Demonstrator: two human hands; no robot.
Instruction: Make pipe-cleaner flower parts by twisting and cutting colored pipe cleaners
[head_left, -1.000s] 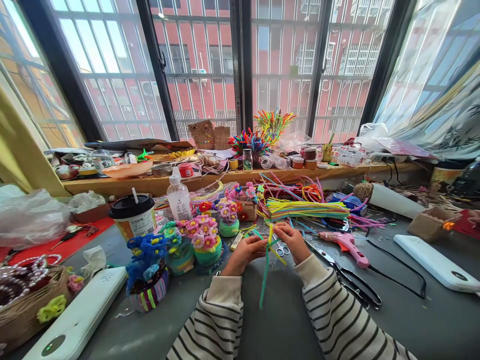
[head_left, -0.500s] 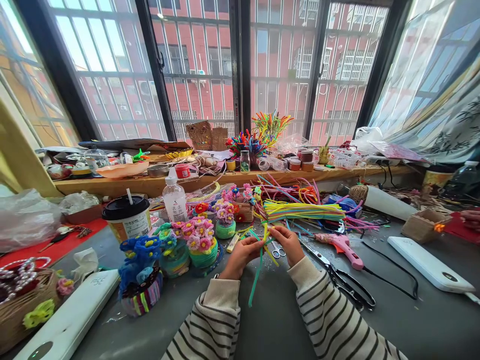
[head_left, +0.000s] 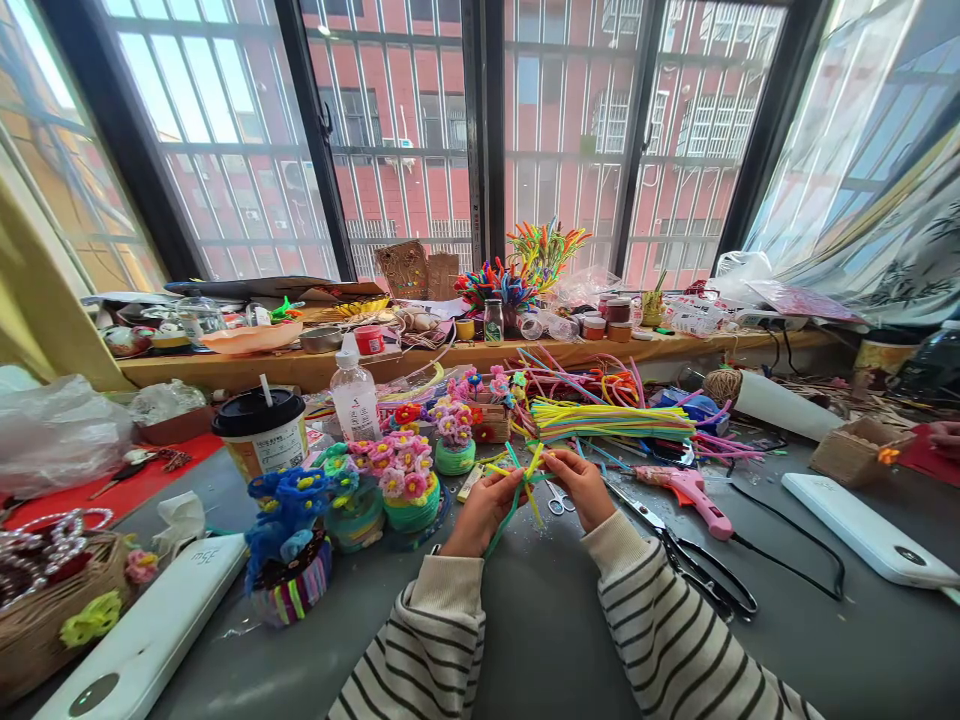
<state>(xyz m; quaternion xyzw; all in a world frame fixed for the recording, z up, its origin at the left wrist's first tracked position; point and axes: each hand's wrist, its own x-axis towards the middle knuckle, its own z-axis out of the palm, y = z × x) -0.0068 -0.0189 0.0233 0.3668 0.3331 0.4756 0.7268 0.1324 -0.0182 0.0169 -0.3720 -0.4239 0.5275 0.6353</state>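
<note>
Between my hands, just above the grey table, are yellow and green pipe cleaners (head_left: 534,462) that cross each other. My left hand (head_left: 486,507) pinches them near the crossing, and a green end hangs down beside its palm. With thumb and forefinger my right hand (head_left: 581,488) grips the pipe cleaners from the other side. Small scissors (head_left: 559,499) lie on the table behind the hands. Large black-handled scissors (head_left: 694,570) rest to the right of my right hand. Behind both hands lies a bundle of yellow and green pipe cleaners (head_left: 615,420).
Left of my hands stand pots of pipe-cleaner flowers (head_left: 409,500), a lidded cup (head_left: 262,435) and a plastic bottle (head_left: 354,392). A pink glue gun (head_left: 697,498) with a black cord and a white power bank (head_left: 862,525) lie right. Another person's hand (head_left: 946,437) shows at the far right edge.
The long green end that hung straight down between my hands has swung left and now lies against my left hand. The yellow pieces have tilted. The camera view shifted slightly.
</note>
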